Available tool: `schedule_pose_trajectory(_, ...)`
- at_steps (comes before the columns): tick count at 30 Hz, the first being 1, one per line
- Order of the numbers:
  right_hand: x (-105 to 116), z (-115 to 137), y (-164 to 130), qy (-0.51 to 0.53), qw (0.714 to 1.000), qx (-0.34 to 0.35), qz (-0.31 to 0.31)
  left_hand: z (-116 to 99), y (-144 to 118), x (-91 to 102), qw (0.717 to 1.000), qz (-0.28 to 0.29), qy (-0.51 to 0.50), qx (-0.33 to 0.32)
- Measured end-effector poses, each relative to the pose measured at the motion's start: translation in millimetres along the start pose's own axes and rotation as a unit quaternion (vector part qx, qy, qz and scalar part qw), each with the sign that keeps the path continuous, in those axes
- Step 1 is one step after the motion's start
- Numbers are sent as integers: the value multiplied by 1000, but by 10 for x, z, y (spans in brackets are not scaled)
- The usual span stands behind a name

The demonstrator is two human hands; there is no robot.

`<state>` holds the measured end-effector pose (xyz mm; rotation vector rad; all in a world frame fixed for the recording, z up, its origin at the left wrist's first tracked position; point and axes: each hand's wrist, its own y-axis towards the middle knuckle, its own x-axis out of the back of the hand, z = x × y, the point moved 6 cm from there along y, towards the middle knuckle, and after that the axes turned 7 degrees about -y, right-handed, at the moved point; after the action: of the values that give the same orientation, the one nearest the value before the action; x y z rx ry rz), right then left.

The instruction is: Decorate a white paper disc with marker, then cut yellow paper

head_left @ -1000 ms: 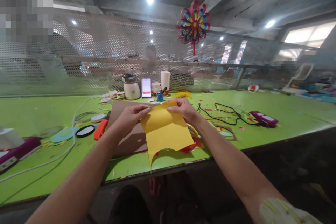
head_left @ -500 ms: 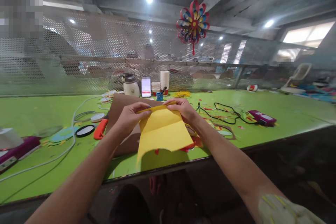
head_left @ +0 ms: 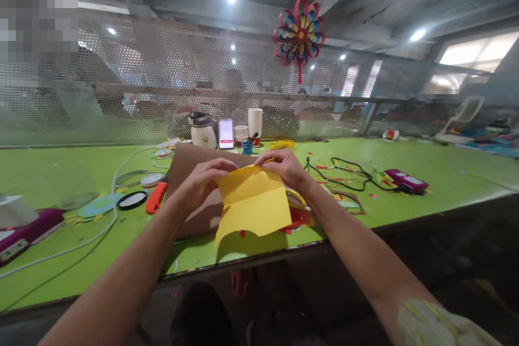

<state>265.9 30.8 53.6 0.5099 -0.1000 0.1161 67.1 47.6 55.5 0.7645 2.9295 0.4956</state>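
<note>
A creased sheet of yellow paper (head_left: 255, 205) hangs between my hands above the front edge of the green table. Its lower edge has a curved piece cut out. My left hand (head_left: 205, 181) pinches the top left corner between thumb and fingers. Along the top right edge, my right hand (head_left: 284, 166) grips the same sheet. Behind and to the left of it lies a brown sheet (head_left: 184, 173), partly covered by the paper and my left hand. An orange-handled cutter (head_left: 156, 198) rests beside the brown sheet.
On the left are a white cable (head_left: 114, 194), a black ring (head_left: 132, 200) and a purple power strip (head_left: 36, 230). A kettle (head_left: 203, 132), phone (head_left: 226, 134) and paper cups (head_left: 255, 124) stand at the back. Black cord (head_left: 357, 167) and paper scraps lie right.
The yellow paper has tilted, its lower right corner swinging left and its crease showing more plainly. My left hand's fingers have shifted slightly at the corner. More of a yellow-rimmed item shows beside my right wrist.
</note>
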Motion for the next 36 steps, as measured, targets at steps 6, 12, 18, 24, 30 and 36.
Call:
schedule_pose_trajectory(6,-66,-4,1,-53,997,25,44,118,48,-27,998,26,50,42)
schedule_pose_trajectory(12,-82,-11,-23,-72,995,35,66,120,-4,-116,992,57,95,60)
schedule_pose_trajectory(18,-74,-9,-15,-70,994,37,82,121,2,-129,988,58,131,51)
schedule_pose_trajectory(24,-74,14,-10,-63,991,44,112,229,53,-85,984,71,155,57)
schedule_pose_trajectory(30,-53,13,19,-60,988,50,133,185,40,-109,979,73,185,51)
schedule_pose_trajectory(36,-30,-53,13,-43,987,22,152,188,44,-86,976,56,201,54)
